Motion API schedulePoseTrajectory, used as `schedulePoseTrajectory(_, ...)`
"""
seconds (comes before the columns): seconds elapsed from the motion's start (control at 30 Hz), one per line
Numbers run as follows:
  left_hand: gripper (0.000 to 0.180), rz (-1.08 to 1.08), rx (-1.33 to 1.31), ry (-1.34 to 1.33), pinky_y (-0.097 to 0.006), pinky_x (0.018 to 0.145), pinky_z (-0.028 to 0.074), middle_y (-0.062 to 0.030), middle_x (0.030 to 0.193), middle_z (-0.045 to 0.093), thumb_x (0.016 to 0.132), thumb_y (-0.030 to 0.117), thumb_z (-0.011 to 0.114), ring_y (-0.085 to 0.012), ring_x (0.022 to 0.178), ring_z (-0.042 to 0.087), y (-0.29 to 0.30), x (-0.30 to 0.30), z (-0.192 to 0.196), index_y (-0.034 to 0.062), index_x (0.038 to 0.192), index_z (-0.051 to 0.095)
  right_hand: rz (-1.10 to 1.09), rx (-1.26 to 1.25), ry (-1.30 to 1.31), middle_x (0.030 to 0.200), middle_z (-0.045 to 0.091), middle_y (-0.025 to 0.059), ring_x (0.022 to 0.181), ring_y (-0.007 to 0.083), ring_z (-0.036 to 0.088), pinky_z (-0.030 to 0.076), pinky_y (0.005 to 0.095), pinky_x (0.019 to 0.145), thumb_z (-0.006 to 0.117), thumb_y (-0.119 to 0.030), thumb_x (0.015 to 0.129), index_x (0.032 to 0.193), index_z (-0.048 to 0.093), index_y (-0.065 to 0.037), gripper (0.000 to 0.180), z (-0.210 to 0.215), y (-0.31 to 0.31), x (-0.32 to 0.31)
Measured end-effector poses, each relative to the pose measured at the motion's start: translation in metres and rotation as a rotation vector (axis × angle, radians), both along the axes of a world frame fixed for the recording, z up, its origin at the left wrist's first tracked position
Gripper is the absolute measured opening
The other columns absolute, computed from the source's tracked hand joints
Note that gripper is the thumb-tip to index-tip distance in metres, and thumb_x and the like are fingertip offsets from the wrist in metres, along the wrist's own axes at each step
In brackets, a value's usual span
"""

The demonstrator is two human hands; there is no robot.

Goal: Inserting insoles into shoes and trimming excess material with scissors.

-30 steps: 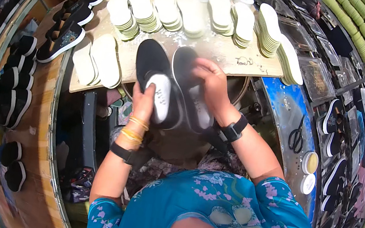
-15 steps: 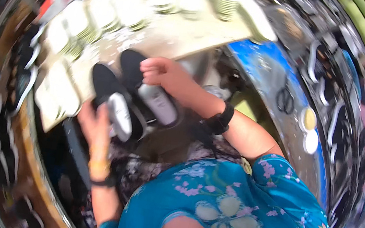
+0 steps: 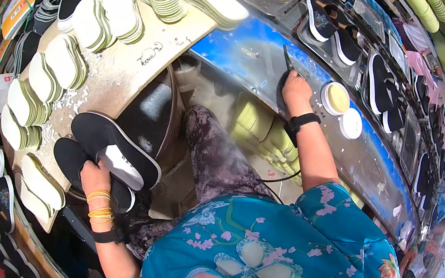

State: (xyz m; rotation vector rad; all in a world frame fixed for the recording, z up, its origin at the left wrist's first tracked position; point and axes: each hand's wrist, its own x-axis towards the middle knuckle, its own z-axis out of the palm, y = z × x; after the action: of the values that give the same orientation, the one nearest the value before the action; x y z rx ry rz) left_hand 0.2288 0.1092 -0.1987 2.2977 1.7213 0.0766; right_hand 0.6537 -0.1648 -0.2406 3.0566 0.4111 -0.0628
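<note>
Since half a second ago the right hand (image 3: 294, 89) has left the shoes and reached to one o'clock, closing on scissors (image 3: 289, 61) on the blue bench (image 3: 236, 49). At eight o'clock, the left hand (image 3: 92, 174) alone grips two black shoes (image 3: 111, 151); they could slip off the board (image 3: 123, 72), being held one-handed.

The left hand (image 3: 92, 174) at seven o'clock grips two black shoes (image 3: 111, 151); the right hand (image 3: 294, 89) at one o'clock touches scissors (image 3: 289, 62) on the blue counter (image 3: 248, 45).
</note>
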Motion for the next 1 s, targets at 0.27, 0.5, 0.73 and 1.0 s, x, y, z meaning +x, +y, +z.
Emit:
schedulePoseTrajectory(0.27,0.015,-0.228,0.308,-0.62,-0.037,0.056,0.043,-0.0218,0.064,0.057,0.075,0.007,0.058,-0.0284,0.057,0.057,-0.024,-0.068,0.005,-0.0068,0.071,0.054,0.008,0.918,0.319,0.067,0.052,0.0027,0.058,0.015,0.054,0.044,0.0286,0.052,0.058,-0.008,0.073,0.13,0.037,-0.01,0.06,0.025,-0.007,0.01)
schedulePoseTrajectory(0.5,0.041,0.225,-0.825,-1.56,-0.036,0.082,0.05,-0.0151,0.105,0.06,0.09,0.027,0.05,-0.0252,0.091,0.061,-0.065,-0.124,0.034,-0.0012,0.12,0.047,0.454,1.082,1.704,0.083,0.06,0.0046,0.068,0.0119,0.059,0.045,0.0232,0.06,0.06,-0.002,0.075,0.119,0.045,-0.006,0.047,0.086,0.105,-0.153)
schedulePoseTrajectory(0.73,0.023,-0.157,-0.439,-0.896,-0.03,0.079,0.05,-0.0065,0.094,0.066,0.08,0.009,0.057,-0.018,0.084,0.064,-0.088,-0.174,0.066,0.0016,0.102,0.062,1.559,0.808,1.087,0.097,0.059,0.0101,0.096,0.0204,0.057,0.044,0.0309,0.08,0.074,-0.032,0.07,0.113,0.051,-0.006,0.056,0.113,0.167,-0.263)
schedulePoseTrajectory(1.0,0.032,-0.32,-0.311,-0.663,-0.031,0.085,0.045,-0.0131,0.101,0.065,0.069,0.011,0.064,-0.0252,0.096,0.062,-0.091,-0.189,0.074,0.0014,0.1,0.064,1.682,0.485,0.637,0.086,0.057,0.01,0.08,0.0315,0.057,0.045,0.0391,0.067,0.07,-0.036,0.069,0.11,0.056,-0.016,0.048,0.11,0.163,-0.261)
